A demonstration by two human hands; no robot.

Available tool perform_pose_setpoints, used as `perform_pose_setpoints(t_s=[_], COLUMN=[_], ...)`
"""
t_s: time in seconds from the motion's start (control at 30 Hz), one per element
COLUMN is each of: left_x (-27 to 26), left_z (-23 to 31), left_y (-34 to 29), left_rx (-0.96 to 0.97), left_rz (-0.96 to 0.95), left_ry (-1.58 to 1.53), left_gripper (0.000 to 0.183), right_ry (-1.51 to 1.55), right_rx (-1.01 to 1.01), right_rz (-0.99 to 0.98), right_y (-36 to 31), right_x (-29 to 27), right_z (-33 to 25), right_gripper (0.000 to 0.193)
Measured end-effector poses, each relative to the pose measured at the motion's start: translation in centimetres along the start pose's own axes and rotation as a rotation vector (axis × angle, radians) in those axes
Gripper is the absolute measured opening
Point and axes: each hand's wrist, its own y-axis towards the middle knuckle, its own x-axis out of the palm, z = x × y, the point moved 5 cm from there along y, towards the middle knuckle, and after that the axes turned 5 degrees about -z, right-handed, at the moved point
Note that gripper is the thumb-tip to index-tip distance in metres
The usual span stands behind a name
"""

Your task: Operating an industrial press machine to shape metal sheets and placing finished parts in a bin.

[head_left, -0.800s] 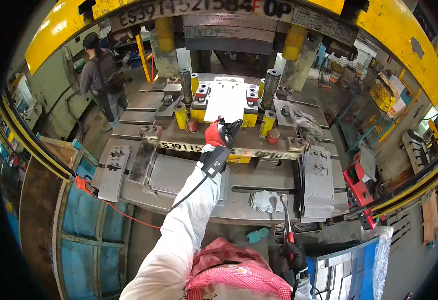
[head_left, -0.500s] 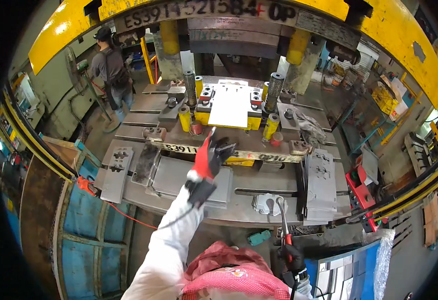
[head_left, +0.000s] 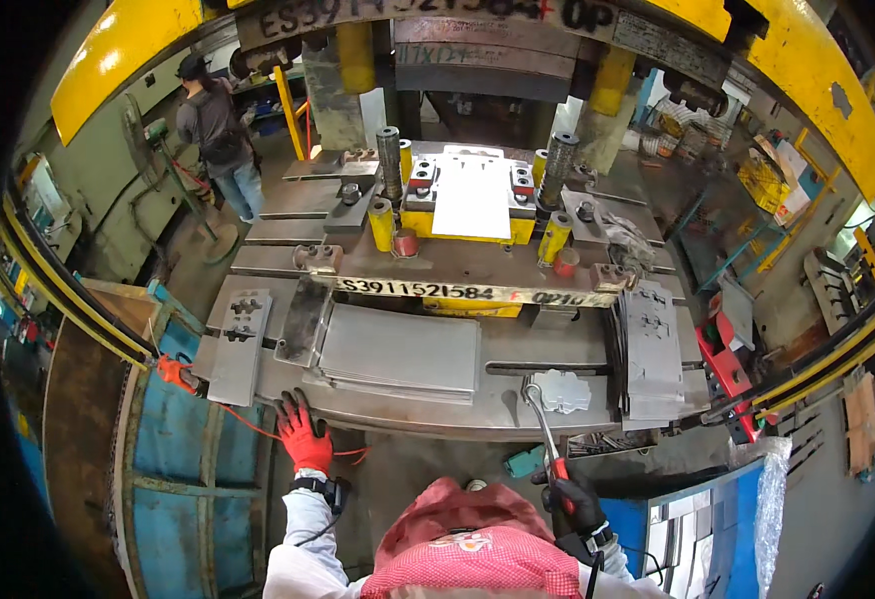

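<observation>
My left hand [head_left: 302, 436], in a red glove with dark fingertips, is at the front edge of the press bed [head_left: 407, 417], fingers spread and holding nothing. In my black-gloved right hand [head_left: 575, 499] is a pair of long pliers [head_left: 547, 431] with red handles. Their metal tip reaches the left end of some small shaped metal pieces [head_left: 563, 391] on the bed. Ahead of my left hand lies a stack of flat metal sheets [head_left: 397, 349]. Farther back, a bright metal sheet [head_left: 471, 200] sits on the lower die [head_left: 417, 225] between the guide posts.
Cut metal plates lie at the bed's left [head_left: 238, 349] and stacked right [head_left: 652, 369]. An orange clamp-like thing [head_left: 173, 371] trails a red cord near the left corner. A blue-sided bin [head_left: 622, 529] stands right. Another person [head_left: 220, 135] stands far left. The yellow press frame [head_left: 108, 70] arches above.
My left hand has pulled back from near the die to the bed's front left edge. The pliers have tilted left, tip now at the small pieces' left end. My view has shifted slightly.
</observation>
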Motion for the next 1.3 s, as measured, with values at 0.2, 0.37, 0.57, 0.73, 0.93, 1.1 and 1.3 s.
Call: perform_pose_setpoints(t_s=[0.2,0.37,0.57,0.73,0.93,1.1,1.3], left_x=[1.8,1.2,1.0,1.3,0.4,1.0,1.4], left_z=[-1.1,-0.9,-1.1,-1.2,-0.7,-1.0,-1.3], left_y=[0.4,0.4,0.3,0.4,0.3,0.4,0.6], left_rx=[-0.008,0.005,0.051,0.052,0.063,0.023,0.014], left_rz=[-0.063,-0.071,-0.013,-0.005,0.018,-0.055,-0.056], left_ry=[-0.068,-0.084,-0.067,-0.12,-0.098,-0.053,-0.049], left_gripper=[0.079,0.075,0.073,0.071,0.071,0.072,0.073], right_ry=[0.022,0.02,0.032,0.022,0.041,0.045,0.091], right_rx=[0.011,-0.021,-0.069,-0.09,-0.091,-0.056,-0.052], right_rz=[0.035,0.076,0.122,0.101,0.128,0.091,0.119], right_y=[-1.2,-2.1,-3.4,-4.0,-3.7,-3.3,-3.1], right_x=[1.5,2.6,3.4,2.7,2.4,2.4,1.2], right_z=[1.5,1.7,1.7,2.0,1.9,1.0,2.3], right_gripper=[0.045,0.047,0.046,0.04,0.041,0.043,0.047])
